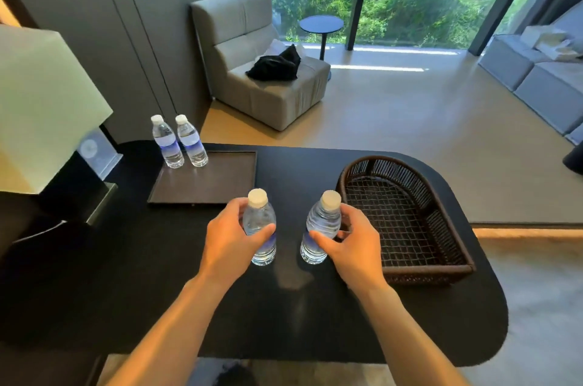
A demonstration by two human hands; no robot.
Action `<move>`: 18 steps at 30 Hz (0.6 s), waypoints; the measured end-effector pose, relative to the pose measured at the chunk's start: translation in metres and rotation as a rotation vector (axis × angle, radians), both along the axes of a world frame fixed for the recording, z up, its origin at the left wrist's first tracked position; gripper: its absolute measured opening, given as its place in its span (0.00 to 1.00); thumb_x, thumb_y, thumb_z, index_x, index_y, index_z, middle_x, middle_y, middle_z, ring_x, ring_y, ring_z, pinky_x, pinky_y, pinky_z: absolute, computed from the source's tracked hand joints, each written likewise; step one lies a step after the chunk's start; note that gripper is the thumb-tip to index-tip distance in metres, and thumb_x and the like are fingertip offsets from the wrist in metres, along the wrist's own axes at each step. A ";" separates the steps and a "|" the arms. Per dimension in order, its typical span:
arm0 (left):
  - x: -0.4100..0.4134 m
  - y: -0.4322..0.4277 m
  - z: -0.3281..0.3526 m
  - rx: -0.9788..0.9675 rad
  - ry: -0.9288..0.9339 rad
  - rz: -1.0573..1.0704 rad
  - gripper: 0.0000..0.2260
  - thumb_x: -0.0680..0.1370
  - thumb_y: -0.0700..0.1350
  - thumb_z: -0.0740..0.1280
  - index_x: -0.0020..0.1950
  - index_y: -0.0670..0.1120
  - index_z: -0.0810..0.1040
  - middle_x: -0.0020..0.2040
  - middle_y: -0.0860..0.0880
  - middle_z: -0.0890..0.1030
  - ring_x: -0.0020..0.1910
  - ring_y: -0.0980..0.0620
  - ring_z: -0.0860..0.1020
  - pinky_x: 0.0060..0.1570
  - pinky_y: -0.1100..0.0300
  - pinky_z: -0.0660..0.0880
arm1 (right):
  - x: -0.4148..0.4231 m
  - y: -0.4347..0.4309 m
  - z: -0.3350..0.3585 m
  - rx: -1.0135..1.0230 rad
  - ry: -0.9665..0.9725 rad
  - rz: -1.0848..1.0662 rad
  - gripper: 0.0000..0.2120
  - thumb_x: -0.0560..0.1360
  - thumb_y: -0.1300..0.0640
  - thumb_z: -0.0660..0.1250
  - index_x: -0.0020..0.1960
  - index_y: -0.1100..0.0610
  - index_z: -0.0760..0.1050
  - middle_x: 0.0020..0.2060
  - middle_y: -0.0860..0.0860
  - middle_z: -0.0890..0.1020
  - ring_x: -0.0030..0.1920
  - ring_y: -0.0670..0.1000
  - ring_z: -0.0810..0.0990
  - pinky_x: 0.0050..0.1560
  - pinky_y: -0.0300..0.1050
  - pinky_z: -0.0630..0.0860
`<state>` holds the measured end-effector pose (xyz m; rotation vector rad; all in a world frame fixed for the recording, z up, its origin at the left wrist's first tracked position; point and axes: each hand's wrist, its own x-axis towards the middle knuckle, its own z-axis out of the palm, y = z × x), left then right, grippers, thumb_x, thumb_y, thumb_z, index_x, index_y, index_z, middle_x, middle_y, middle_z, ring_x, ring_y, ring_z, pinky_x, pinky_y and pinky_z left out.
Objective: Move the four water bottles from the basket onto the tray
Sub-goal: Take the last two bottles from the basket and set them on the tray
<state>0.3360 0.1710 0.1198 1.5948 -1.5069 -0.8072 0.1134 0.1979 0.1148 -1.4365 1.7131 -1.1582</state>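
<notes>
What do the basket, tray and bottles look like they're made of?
Basket: dark brown woven wicker or rattan, with a see-through lattice floor. Tray: dark brown, smooth, semi-matte, possibly wood or leatherette; hard to tell. Bottles: clear ribbed plastic with white caps, blue-and-white labels.

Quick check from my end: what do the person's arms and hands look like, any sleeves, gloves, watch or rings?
Both forearms are bare as far as the frame shows: no sleeves come into view. The left hand and the right hand wear no gloves. No watch, bracelet or band shows at either wrist, and no rings are visible on the fingers that can be seen. No markings or tape on the arms either.
</notes>
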 end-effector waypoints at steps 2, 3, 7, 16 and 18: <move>0.024 -0.004 -0.002 -0.010 -0.009 0.038 0.26 0.70 0.47 0.81 0.64 0.53 0.74 0.56 0.55 0.81 0.55 0.54 0.81 0.56 0.57 0.80 | 0.025 -0.012 -0.003 0.011 -0.013 0.034 0.32 0.69 0.54 0.83 0.69 0.48 0.74 0.58 0.40 0.79 0.58 0.45 0.81 0.60 0.42 0.81; 0.036 -0.008 -0.004 -0.025 -0.025 0.054 0.26 0.70 0.47 0.81 0.64 0.51 0.75 0.57 0.53 0.82 0.55 0.53 0.81 0.56 0.56 0.81 | 0.038 -0.019 -0.005 0.016 -0.013 0.044 0.32 0.69 0.54 0.83 0.69 0.47 0.74 0.58 0.40 0.79 0.58 0.45 0.82 0.60 0.43 0.81; 0.090 -0.033 -0.012 -0.040 -0.093 0.114 0.28 0.69 0.48 0.82 0.65 0.49 0.76 0.59 0.50 0.83 0.56 0.52 0.81 0.54 0.56 0.82 | 0.095 -0.055 -0.013 0.028 0.015 0.062 0.32 0.68 0.52 0.83 0.68 0.48 0.74 0.60 0.43 0.81 0.58 0.47 0.82 0.61 0.46 0.82; 0.206 -0.117 -0.035 0.007 -0.066 0.137 0.26 0.69 0.47 0.82 0.63 0.50 0.76 0.55 0.54 0.82 0.54 0.55 0.81 0.52 0.60 0.79 | 0.217 -0.148 -0.030 0.091 0.050 0.115 0.31 0.67 0.53 0.84 0.65 0.45 0.74 0.58 0.43 0.81 0.57 0.46 0.82 0.59 0.46 0.82; 0.224 -0.137 -0.042 0.014 -0.064 0.141 0.25 0.68 0.46 0.82 0.62 0.50 0.77 0.55 0.53 0.82 0.54 0.55 0.81 0.52 0.61 0.78 | 0.237 -0.167 -0.038 0.093 0.056 0.129 0.31 0.68 0.53 0.84 0.66 0.46 0.74 0.59 0.44 0.82 0.58 0.46 0.82 0.59 0.46 0.82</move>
